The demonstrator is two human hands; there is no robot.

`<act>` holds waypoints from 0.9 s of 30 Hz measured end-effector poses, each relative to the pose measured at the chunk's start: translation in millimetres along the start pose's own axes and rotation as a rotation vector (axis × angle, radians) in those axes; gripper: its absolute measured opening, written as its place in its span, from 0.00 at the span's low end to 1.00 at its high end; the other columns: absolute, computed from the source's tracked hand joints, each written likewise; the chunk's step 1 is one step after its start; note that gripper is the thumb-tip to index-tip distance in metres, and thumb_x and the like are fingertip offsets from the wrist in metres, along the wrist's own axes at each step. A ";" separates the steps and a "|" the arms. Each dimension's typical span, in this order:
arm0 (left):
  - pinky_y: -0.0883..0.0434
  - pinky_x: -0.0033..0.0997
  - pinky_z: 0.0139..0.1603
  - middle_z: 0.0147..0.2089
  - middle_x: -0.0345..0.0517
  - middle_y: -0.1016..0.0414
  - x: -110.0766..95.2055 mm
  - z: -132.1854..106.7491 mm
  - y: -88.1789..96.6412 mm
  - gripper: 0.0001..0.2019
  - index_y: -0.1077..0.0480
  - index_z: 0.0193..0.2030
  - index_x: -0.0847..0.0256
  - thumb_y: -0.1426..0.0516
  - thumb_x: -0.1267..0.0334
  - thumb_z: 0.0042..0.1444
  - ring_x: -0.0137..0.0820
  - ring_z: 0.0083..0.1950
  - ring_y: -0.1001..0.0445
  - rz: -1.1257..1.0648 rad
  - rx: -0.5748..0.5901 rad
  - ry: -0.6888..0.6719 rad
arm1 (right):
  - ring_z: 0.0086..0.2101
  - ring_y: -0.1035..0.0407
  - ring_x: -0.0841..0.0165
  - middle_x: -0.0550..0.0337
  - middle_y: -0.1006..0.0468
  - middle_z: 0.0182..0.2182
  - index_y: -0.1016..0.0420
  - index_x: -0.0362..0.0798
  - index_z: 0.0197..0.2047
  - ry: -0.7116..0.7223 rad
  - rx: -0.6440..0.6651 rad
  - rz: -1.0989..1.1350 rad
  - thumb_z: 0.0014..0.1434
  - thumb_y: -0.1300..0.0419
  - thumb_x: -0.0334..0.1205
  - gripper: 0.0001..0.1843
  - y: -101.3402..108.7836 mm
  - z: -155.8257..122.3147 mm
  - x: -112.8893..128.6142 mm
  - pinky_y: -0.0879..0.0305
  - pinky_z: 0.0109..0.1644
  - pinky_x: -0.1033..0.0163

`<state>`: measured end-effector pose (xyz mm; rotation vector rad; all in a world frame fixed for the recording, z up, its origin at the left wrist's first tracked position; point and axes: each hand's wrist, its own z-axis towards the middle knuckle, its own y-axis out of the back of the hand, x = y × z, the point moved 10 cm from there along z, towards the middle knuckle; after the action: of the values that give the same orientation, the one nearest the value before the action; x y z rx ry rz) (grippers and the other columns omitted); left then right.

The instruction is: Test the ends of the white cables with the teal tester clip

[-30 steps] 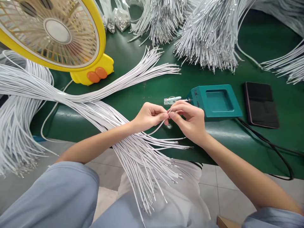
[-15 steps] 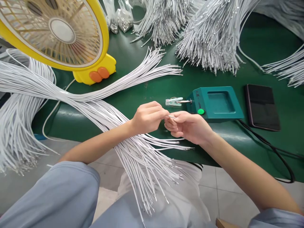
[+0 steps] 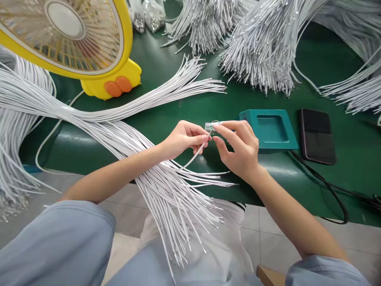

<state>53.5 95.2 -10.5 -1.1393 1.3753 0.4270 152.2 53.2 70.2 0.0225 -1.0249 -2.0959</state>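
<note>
My left hand (image 3: 183,140) pinches a thin white wire (image 3: 194,155) near its end, which points up and away from me. The wire's other end runs down into the bundle of white wires (image 3: 175,190) under my left forearm. My right hand (image 3: 240,149) is just to the right, thumb and index finger spread apart. Its index fingertip lies by the wire's end and a pale green clip (image 3: 209,126); whether it touches either, I cannot tell. Behind this hand stands a teal device (image 3: 249,119) with a recessed top, its button side hidden.
A yellow fan (image 3: 127,35) stands at the left back. Several bundles of tipped wires (image 3: 258,51) lie across the rear, beside small bags of metal parts (image 3: 154,16). Right of the device rests a black phone (image 3: 317,137); a black cable (image 3: 318,174) runs towards the table's front edge.
My right hand has let go of the small piece between the hands and opened, moving up over the clip. My left hand has turned, showing the pinched wire. The whole view has shifted slightly.
</note>
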 end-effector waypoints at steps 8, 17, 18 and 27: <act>0.39 0.18 0.17 0.19 0.42 0.29 10.3 -2.0 -6.5 0.15 0.25 0.28 0.73 0.31 0.60 0.44 0.21 0.18 0.33 -0.020 0.092 0.138 | 0.41 0.32 0.67 0.58 0.23 0.39 0.26 0.57 0.48 0.204 0.170 -0.168 0.63 0.45 0.32 0.14 -13.9 -0.5 11.6 0.33 0.35 0.65; 0.37 0.17 0.18 0.20 0.42 0.28 16.1 -2.7 -4.8 0.11 0.25 0.29 0.73 0.33 0.65 0.46 0.21 0.20 0.31 -0.039 0.085 0.211 | 0.39 0.32 0.68 0.58 0.23 0.35 0.24 0.52 0.41 0.240 0.170 -0.213 0.64 0.46 0.34 0.09 -17.5 -4.4 11.6 0.33 0.40 0.63; 0.36 0.17 0.18 0.20 0.43 0.28 16.1 -2.7 -4.7 0.10 0.25 0.28 0.73 0.33 0.65 0.47 0.21 0.20 0.31 -0.024 0.081 0.210 | 0.39 0.32 0.68 0.58 0.23 0.34 0.24 0.52 0.41 0.239 0.180 -0.222 0.64 0.46 0.34 0.10 -17.9 -3.7 12.2 0.33 0.39 0.64; 0.31 0.17 0.20 0.22 0.44 0.26 15.2 -2.9 -3.3 0.08 0.26 0.28 0.73 0.35 0.67 0.50 0.23 0.21 0.27 0.074 0.064 0.181 | 0.37 0.32 0.68 0.59 0.23 0.32 0.24 0.51 0.33 0.262 0.167 -0.245 0.62 0.45 0.31 0.10 -14.7 -3.2 14.7 0.34 0.36 0.64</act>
<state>58.0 85.8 -22.4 -1.0974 1.5819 0.3363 133.7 46.8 62.6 0.5164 -1.0747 -2.1455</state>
